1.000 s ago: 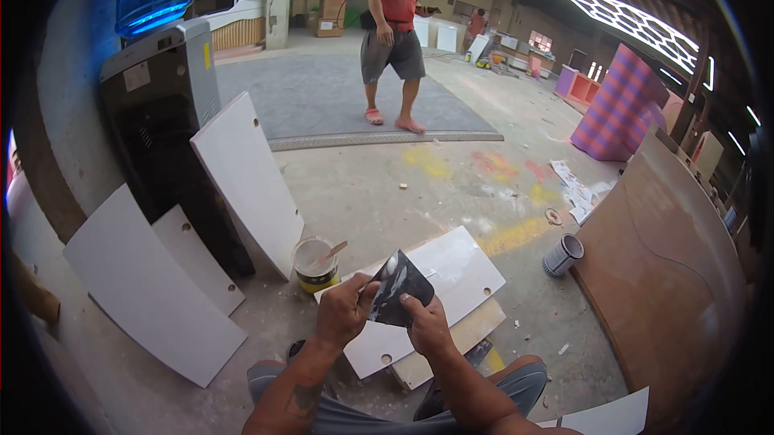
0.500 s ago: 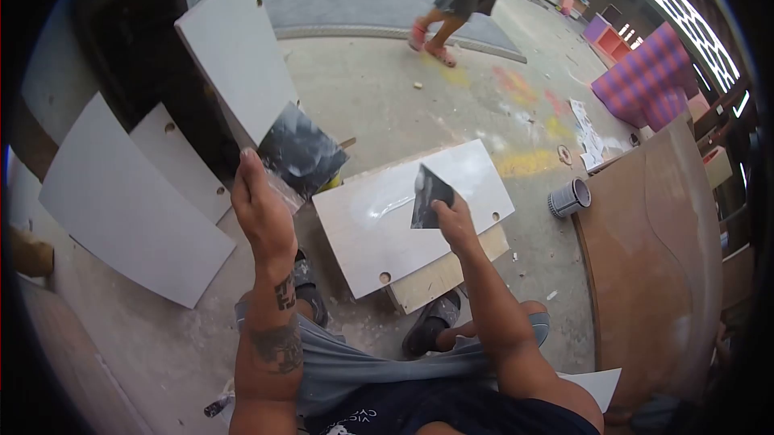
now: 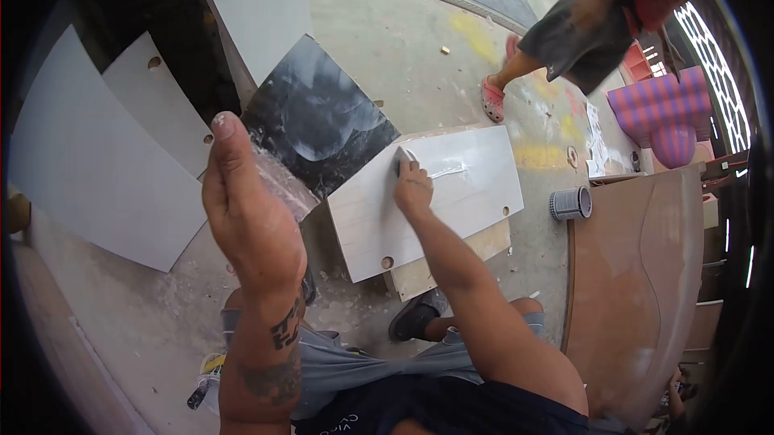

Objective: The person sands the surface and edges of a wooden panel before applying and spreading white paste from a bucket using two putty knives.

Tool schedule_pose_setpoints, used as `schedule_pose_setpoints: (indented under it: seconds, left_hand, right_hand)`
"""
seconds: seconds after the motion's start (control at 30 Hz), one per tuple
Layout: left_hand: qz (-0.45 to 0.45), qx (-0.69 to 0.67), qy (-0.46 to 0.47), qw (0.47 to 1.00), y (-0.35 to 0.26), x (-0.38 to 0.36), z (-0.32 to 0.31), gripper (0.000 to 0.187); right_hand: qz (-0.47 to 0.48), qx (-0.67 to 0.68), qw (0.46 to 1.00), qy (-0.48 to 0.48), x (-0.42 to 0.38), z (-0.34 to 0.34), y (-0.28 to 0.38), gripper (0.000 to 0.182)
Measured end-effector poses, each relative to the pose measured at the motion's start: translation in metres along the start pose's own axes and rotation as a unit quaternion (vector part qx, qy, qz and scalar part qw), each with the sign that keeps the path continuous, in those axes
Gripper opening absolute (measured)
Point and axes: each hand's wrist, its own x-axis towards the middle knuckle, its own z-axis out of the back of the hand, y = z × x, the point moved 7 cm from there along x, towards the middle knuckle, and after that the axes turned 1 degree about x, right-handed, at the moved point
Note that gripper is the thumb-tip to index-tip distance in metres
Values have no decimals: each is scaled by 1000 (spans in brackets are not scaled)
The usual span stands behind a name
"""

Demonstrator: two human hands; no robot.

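My left hand [image 3: 256,209] is closed at the edge of a dark square putty board [image 3: 310,112], smeared with whitish paste and held up over the near left side. A pale, paste-crusted block lies along the palm under it. My right hand [image 3: 414,191] grips a dark flat putty spreader [image 3: 401,159], now seen nearly edge-on, at the upper left part of a white panel [image 3: 459,209]. Whether the blade touches the surface is hard to tell. A white putty streak [image 3: 447,171] lies on the panel right of that hand. Two round holes show near the panel's lower edge.
Beneath the panel is a pale wooden support [image 3: 463,256]. A can [image 3: 571,203] stands to the right beside a large brown board [image 3: 621,274]. White panels [image 3: 105,145] lean at the left. Another person [image 3: 576,40] walks at the upper right, near a purple checked object [image 3: 665,112].
My right hand has moved left and up across the panel, turning the spreader edge-on. The putty board appears larger and nearer. The other person has moved right and closer; the view has shifted.
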Motion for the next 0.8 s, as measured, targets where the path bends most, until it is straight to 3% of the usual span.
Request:
schedule_pose_setpoints:
  seconds: [0.07, 0.1, 0.23, 0.33, 0.4, 0.5, 0.67, 0.7, 0.8]
  left_hand:
    - [-26, 13, -103, 994, -4, -6, -3, 61]
    - [-40, 20, -154, 987, -7, -9, -1, 59]
    - [-31, 55, -65, 996, -2, 0, 4, 62]
    - [-25, 48, -72, 996, -2, 2, 5, 63]
    - [-17, 34, -47, 998, -1, 2, 5, 64]
    - [-60, 50, -139, 987, -7, -4, 3, 64]
    - [-13, 40, -43, 998, -4, -1, 4, 71]
    - [-11, 41, -41, 998, -3, 0, 5, 77]
    - [-17, 35, -15, 999, -2, 3, 5, 79]
  right_hand:
    - [40, 2, 999, 3, -16, -1, 17, 34]
    - [48, 40, 996, 69, -22, 9, 25, 40]
    - [12, 156, 986, 52, -5, 31, -8, 47]
    - [-95, 115, 988, 51, 15, 35, -35, 45]
    - [-107, 88, 989, 45, 17, 23, -36, 44]
    - [-75, 73, 993, 57, 10, 11, -15, 41]
    - [23, 141, 982, 123, -2, 16, 6, 44]
    - [22, 155, 985, 77, 1, 30, 0, 47]
    - [-69, 96, 990, 79, 20, 36, -19, 48]
